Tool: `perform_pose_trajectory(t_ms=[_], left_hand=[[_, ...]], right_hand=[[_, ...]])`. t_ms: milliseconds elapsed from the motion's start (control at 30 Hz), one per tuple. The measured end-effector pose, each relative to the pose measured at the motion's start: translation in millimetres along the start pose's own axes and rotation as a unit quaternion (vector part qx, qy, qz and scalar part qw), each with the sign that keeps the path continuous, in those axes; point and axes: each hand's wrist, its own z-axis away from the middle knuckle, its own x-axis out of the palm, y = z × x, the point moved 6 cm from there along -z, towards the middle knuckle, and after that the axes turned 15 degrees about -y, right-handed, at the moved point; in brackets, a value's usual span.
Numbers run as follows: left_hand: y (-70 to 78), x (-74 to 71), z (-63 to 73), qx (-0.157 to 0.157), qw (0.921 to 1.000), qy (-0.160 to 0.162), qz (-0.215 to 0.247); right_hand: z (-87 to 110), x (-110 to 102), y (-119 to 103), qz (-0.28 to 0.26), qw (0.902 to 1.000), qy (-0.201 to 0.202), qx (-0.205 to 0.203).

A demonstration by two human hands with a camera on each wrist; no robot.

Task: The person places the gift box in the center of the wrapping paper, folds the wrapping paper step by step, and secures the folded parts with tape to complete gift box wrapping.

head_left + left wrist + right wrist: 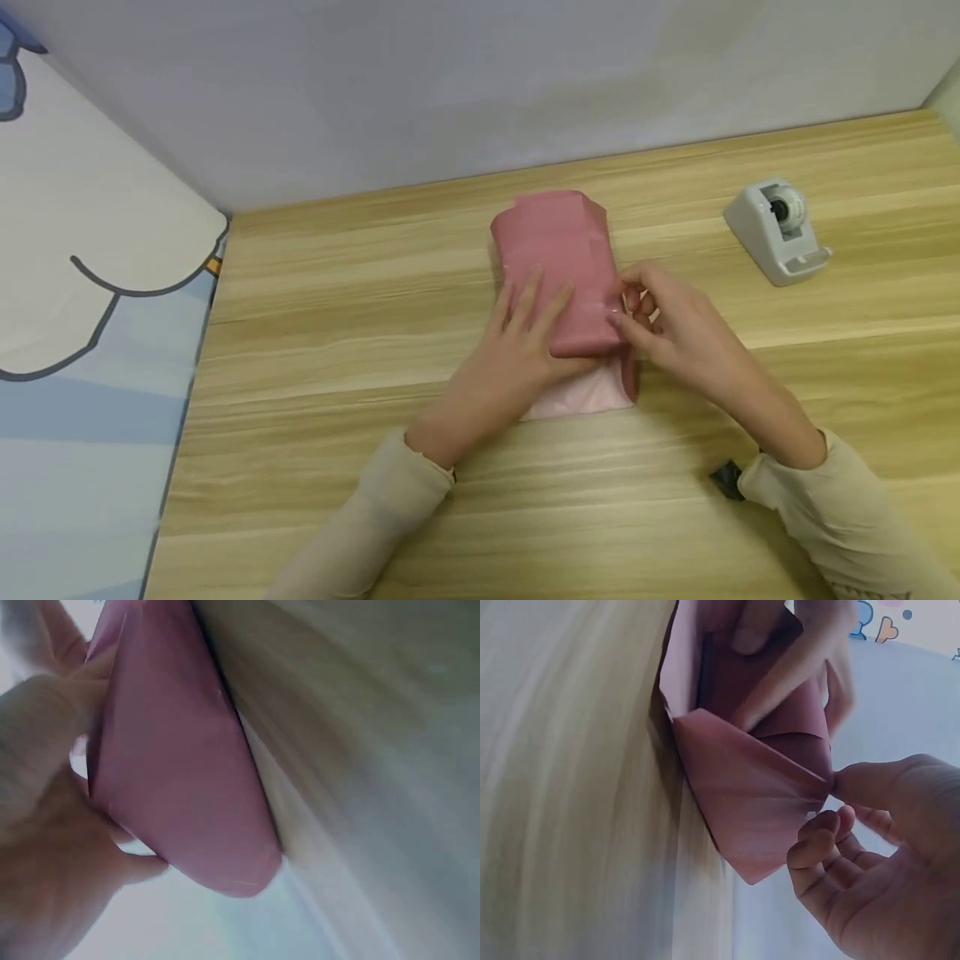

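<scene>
A pink package (558, 250) in glossy wrapping paper lies on the table, its far end loosely folded. At its near end a paper flap (585, 396) spreads out, showing a paler inner side. My left hand (517, 350) rests on top of the package with fingers spread, the thumb along the near edge. At the right side my right hand (675, 325) pinches the paper's edge between thumb and fingers. In the right wrist view the side paper (742, 795) stands as a slanted fold, with the right thumb at its corner. The package's contents are hidden under the paper.
A white tape dispenser (780, 229) with a roll of clear tape stands to the right, toward the back. A small black object (726, 479) shows beside the right sleeve. The wooden table (337, 333) meets a pale wall behind and a cartoon-printed panel (97, 333) at left.
</scene>
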Motion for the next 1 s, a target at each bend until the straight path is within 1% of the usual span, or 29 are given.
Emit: perform_pose_trajectory(t_ms=[67, 100, 133, 167, 200, 233, 267, 300, 333, 367, 400, 433, 467, 533, 600, 633, 667, 733, 800, 867, 933, 1000], left_hand=[[-3.5, -3.2, 4.3, 0.023, 0.9972, 0.019, 0.069], [-5.0, -6.2, 7.5, 0.032, 0.9934, 0.036, 0.103], [-6.9, -9.6, 11.4, 0.038, 0.9875, 0.06, 0.141], [-8.9, -13.9, 15.8, 0.041, 0.9796, 0.088, 0.176], [-11.6, -17.9, 20.4, 0.035, 0.971, 0.122, 0.203], [-14.7, -22.1, 25.5, 0.022, 0.9612, 0.158, 0.225], [-18.3, -25.6, 30.9, 0.001, 0.9498, 0.193, 0.246], [-21.9, -28.2, 36.4, -0.026, 0.9376, 0.223, 0.266], [-25.1, -29.0, 41.3, -0.056, 0.9265, 0.243, 0.282], [-27.5, -28.5, 45.3, -0.089, 0.919, 0.252, 0.29], [-28.9, -26.4, 48.1, -0.122, 0.9148, 0.247, 0.295], [-29.1, -23.5, 49.9, -0.15, 0.9153, 0.23, 0.295], [-28.5, -19.6, 50.3, -0.176, 0.9206, 0.203, 0.284], [-25.1, -11.4, 49.0, -0.21, 0.9383, 0.136, 0.239], [-21.8, -3.4, 46.4, -0.225, 0.9515, 0.078, 0.195], [-20.6, 0.1, 44.9, -0.227, 0.9556, 0.056, 0.179], [-19.7, 3.2, 43.6, -0.228, 0.9577, 0.04, 0.171], [-18.6, 8.4, 41.1, -0.227, 0.9579, 0.023, 0.174], [-17.7, 12.7, 38.7, -0.225, 0.9563, 0.013, 0.186], [-16.7, 16.1, 36.6, -0.227, 0.9539, 0.003, 0.196], [-15.8, 18.4, 35.3, -0.233, 0.9508, -0.006, 0.204], [-14.6, 20.8, 34.2, -0.239, 0.9472, -0.018, 0.213]], right_hand=[[0.1, 1, -1, 0.006, 0.9998, 0.002, -0.021], [0.2, 2, -2, 0.009, 0.9996, 0.002, -0.028], [0.0, 3, -3, 0.011, 0.9994, 0.0, -0.033], [-0.2, 3, -3, 0.013, 0.9993, -0.002, -0.036], [-0.3, 4, -3, 0.013, 0.9993, -0.004, -0.035], [-0.5, 5, -2, 0.011, 0.9994, -0.005, -0.033], [-0.6, 5, -2, 0.01, 0.9995, -0.006, -0.028], [-0.6, 5, -2, 0.009, 0.9996, -0.006, -0.025], [-0.7, 5, -1, 0.007, 0.9997, -0.006, -0.022], [-0.5, 5, -1, 0.006, 0.9998, -0.005, -0.019], [-0.2, 4, -1, 0.003, 0.9999, -0.005, -0.016], [0.2, 4, -1, 0.002, 0.9999, -0.004, -0.014], [0.6, 4, -1, 0.0, 0.9999, -0.003, -0.012], [1.1, 4, -1, 0.0, 1.0, -0.003, -0.008], [1.3, 5, -2, 0.004, 1.0, -0.006, -0.001], [1.5, 6, -3, 0.009, 0.9999, -0.01, 0.003], [2.0, 7, -4, 0.014, 0.9997, -0.017, 0.011], [2.8, 9, -5, 0.029, 0.9986, -0.036, 0.024], [4.1, 12, -6, 0.05, 0.9962, -0.061, 0.036], [4.7, 14, -8, 0.075, 0.9935, -0.077, 0.039], [4.3, 16, -10, 0.095, 0.9916, -0.079, 0.036], [3.4, 19, -10, 0.106, 0.9912, -0.071, 0.036]])
